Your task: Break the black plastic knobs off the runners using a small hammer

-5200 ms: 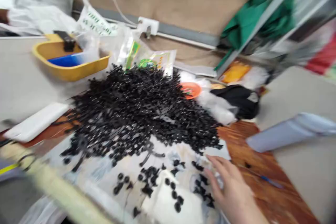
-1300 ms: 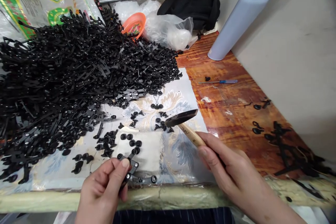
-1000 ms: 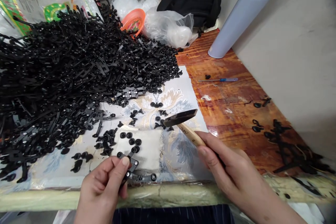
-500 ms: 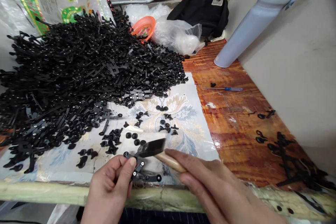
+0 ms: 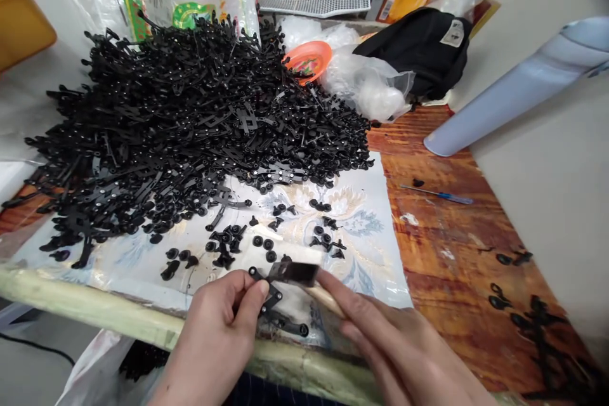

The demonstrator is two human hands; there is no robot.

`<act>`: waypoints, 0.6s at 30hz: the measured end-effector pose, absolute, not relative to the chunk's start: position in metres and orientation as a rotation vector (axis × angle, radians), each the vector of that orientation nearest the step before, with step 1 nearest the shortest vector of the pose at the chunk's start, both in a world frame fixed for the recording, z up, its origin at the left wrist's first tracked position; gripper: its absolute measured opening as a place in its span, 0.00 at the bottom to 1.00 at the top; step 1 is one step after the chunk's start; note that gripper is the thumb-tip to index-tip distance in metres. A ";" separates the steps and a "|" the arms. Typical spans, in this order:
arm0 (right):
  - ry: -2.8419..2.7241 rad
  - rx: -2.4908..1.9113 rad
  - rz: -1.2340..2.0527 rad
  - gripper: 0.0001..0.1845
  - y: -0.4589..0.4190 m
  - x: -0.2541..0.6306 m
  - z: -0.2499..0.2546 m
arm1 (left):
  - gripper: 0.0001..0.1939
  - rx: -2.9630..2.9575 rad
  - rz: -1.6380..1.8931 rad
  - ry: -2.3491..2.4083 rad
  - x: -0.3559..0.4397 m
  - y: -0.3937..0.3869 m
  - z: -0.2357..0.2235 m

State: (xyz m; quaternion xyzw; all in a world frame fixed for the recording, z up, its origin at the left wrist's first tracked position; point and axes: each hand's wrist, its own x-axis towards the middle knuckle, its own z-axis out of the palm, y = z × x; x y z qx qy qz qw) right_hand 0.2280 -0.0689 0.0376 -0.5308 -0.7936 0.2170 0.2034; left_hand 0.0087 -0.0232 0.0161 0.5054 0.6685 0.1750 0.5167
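Observation:
In the head view, my left hand (image 5: pixel 226 320) pinches a black jointed linkage (image 5: pixel 272 300) with shiny rivets between thumb and fingers, just above the table's front edge. One arm of this linkage sticks out to the right and ends in a round knob. My right hand (image 5: pixel 380 333) is closed around the pale wooden handle of a hammer (image 5: pixel 326 300), index finger stretched along it. The dark, slightly blurred hammer head lies over the linkage's upper end; whether they touch, I cannot tell. Small black round pegs (image 5: pixel 263 243) lie just behind on a white pad.
A big heap of black linkages (image 5: pixel 190 114) covers the table's left and back. Several loose pegs lie on the patterned cloth (image 5: pixel 387 266). To the right are a screwdriver (image 5: pixel 454 198), a grey-blue tube (image 5: pixel 514 92) and more black parts (image 5: pixel 542 330). An orange dish (image 5: pixel 311 54) stands behind.
The view has swung left, so everything sits further right, and a yellow container shows at the left. Both hands keep their holds on linkage and hammer; the hammer head looks slightly lower and flatter.

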 end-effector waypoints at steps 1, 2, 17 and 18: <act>-2.171 -1.479 0.561 0.30 -0.069 0.228 0.038 | 0.20 1.235 0.407 1.614 0.009 -0.022 0.016; -2.140 -1.476 0.532 0.30 -0.069 0.228 0.038 | 0.20 1.246 0.399 1.617 0.008 -0.022 0.016; -2.146 -1.510 0.803 0.26 -0.064 0.222 0.034 | 0.19 1.224 0.460 1.587 0.006 -0.020 0.010; -2.070 -1.539 0.879 0.24 -0.059 0.222 0.038 | 0.19 1.199 0.504 1.585 0.006 -0.019 0.010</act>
